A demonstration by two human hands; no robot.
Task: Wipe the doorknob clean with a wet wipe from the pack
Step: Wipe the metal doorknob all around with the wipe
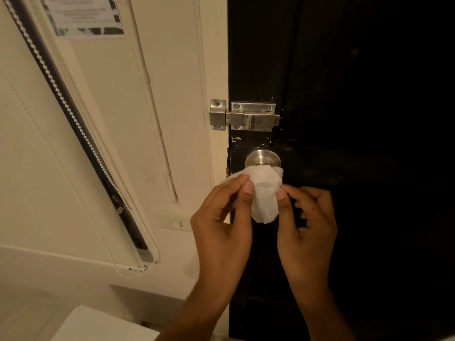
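A round steel doorknob [262,157] sticks out of the black door [369,119] near its left edge. A white wet wipe [264,190] is draped over the knob's lower front and hangs down below it. My left hand [221,217] pinches the wipe's left side between thumb and fingers. Over on the wipe's right side, my right hand [307,217] pinches it the same way. Both hands sit just below the knob. The pack of wipes is not in view.
A steel slide bolt [243,115] spans the door and cream frame above the knob. A window blind [73,119] with its cord hangs at the left, a paper notice [86,16] above it. A wall switch [176,223] sits low left. A white surface [98,326] lies at the bottom.
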